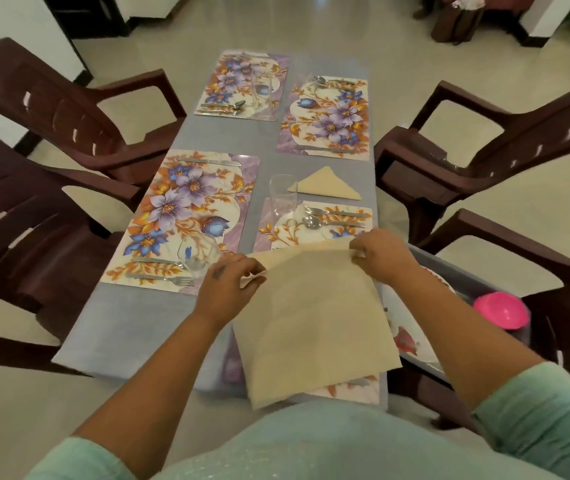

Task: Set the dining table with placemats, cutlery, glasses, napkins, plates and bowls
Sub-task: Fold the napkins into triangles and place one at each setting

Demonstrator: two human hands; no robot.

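Observation:
I hold a cream napkin [314, 320] spread out above the near right placemat [276, 226]. My left hand [230, 284] pinches its upper left corner and my right hand [380, 256] pinches its upper right corner. A folded triangular napkin [325, 187] lies beyond that placemat, next to a tall glass [283, 195]. A fork and spoon [325, 218] lie on the same mat. The near left floral placemat [186, 216] carries a knife, a fork and a tipped-looking glass [197, 252]. Two far placemats [242, 84] [328, 119] carry cutlery and glasses.
Brown plastic chairs stand on the left [55, 105] and on the right [484, 147]. A grey tub [463, 275] at my right holds patterned plates and a pink bowl [501, 310]. The table wears a grey cloth [131, 323].

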